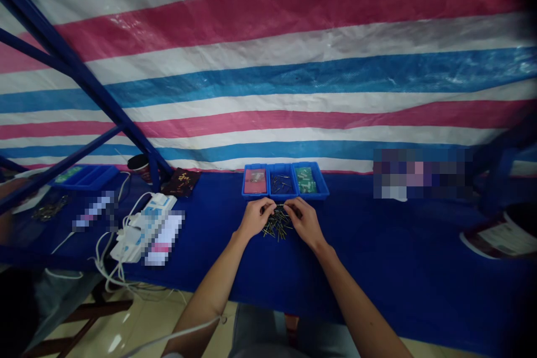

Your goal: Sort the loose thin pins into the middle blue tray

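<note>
A loose pile of long, thin screw-like metal pieces [277, 228] lies on the blue table, right in front of me. Over its far edge, my left hand [257, 216] is closed in a pinch. My right hand [305, 220] pinches opposite it, a short gap away. A thin metal piece [279, 205] seems to span the gap between both sets of fingertips; its ends are hidden by the fingers. Just beyond the hands stands a blue three-part tray [268, 197]. It holds a pinkish-red item [255, 182] at left, several thin metal pieces [282, 184] in the middle and green packets [305, 180] at right.
On my left are a white power strip [145, 228] with cables, a blurred-out phone-like object [164, 239] and a dark packet [182, 182]. Farther left, a person sits by another blue tray [90, 178] and metal pile [50, 208]. A cup-like container [503, 232] stands at right.
</note>
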### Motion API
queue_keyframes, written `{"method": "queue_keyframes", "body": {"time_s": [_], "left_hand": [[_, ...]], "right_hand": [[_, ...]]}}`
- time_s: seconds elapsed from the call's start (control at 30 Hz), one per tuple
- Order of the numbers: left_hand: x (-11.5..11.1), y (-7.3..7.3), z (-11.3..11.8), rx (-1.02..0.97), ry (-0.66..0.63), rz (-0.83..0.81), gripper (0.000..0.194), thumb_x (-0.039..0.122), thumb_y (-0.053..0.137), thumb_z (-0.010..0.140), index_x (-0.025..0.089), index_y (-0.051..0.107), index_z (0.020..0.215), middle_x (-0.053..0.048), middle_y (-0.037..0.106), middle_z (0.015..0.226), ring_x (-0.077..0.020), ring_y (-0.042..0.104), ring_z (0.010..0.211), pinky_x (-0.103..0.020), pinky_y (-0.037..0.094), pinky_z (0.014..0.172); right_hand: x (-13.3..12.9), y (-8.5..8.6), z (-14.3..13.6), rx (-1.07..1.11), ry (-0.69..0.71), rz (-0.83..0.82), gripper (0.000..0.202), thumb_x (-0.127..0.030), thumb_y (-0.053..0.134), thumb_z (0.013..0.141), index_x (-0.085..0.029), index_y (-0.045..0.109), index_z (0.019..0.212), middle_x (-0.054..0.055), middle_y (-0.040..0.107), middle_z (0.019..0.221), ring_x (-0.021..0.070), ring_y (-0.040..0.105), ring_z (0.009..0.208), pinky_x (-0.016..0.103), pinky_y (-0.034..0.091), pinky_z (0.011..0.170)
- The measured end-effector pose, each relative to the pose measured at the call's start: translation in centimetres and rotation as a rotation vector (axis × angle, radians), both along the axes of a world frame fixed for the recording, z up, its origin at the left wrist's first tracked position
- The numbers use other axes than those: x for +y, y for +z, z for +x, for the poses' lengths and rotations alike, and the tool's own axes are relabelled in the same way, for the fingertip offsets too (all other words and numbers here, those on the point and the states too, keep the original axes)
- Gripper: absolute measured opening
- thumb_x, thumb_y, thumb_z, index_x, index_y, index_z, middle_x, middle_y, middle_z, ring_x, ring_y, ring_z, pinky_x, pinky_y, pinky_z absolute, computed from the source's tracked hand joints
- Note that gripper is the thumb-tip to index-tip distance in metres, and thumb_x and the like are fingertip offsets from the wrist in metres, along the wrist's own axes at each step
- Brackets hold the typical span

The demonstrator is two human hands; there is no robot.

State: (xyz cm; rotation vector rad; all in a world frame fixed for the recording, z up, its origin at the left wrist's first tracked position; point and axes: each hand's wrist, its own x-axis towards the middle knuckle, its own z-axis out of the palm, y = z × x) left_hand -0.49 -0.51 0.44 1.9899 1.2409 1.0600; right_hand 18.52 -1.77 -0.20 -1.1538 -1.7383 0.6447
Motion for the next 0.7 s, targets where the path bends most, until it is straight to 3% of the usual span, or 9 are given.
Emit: {"method": "queue_keyframes", "body": {"time_s": [0.1, 0.27, 0.7], "left_hand": [[0.01, 0.02, 0.01, -0.003, -0.006, 0.001, 0.025, 0.033, 0.054, 0.097, 0.016, 0.069, 0.086, 0.000, 0.069, 0.069, -0.0107, 0.057, 0.058, -0.021, 0.041, 0.060], [0.04, 0.00, 0.01, -0.004, -0.024, 0.002, 0.024, 0.031, 0.054, 0.096, 0.015, 0.069, 0.086, 0.000, 0.068, 0.069, -0.0108, 0.058, 0.059, -0.021, 0.040, 0.060], [-0.01, -0.01, 0.05, 0.003, -0.019, -0.005, 0.024, 0.032, 0.054, 0.097, 0.016, 0.069, 0.087, -0.001, 0.069, 0.070, -0.0114, 0.057, 0.060, -0.022, 0.040, 0.060]], "right_hand": [[0.03, -0.25, -0.01, 0.011, 0.000, 0.000, 0.026, -0.040, 0.053, 0.097, -0.021, 0.070, 0.104, 0.005, 0.063, 0.088, 0.0163, 0.055, 0.067, 0.030, 0.047, 0.066], [-0.03, -0.19, -0.02, 0.030, 0.003, 0.017, 0.026, -0.038, 0.053, 0.097, -0.022, 0.073, 0.095, 0.006, 0.066, 0.094, 0.0184, 0.062, 0.079, 0.030, 0.049, 0.073], [-0.10, 0.18, -0.12, -0.039, 0.006, 0.020, 0.031, -0.039, 0.043, 0.102, -0.022, 0.064, 0.086, 0.004, 0.064, 0.084, 0.0187, 0.061, 0.077, 0.029, 0.046, 0.072]]}}
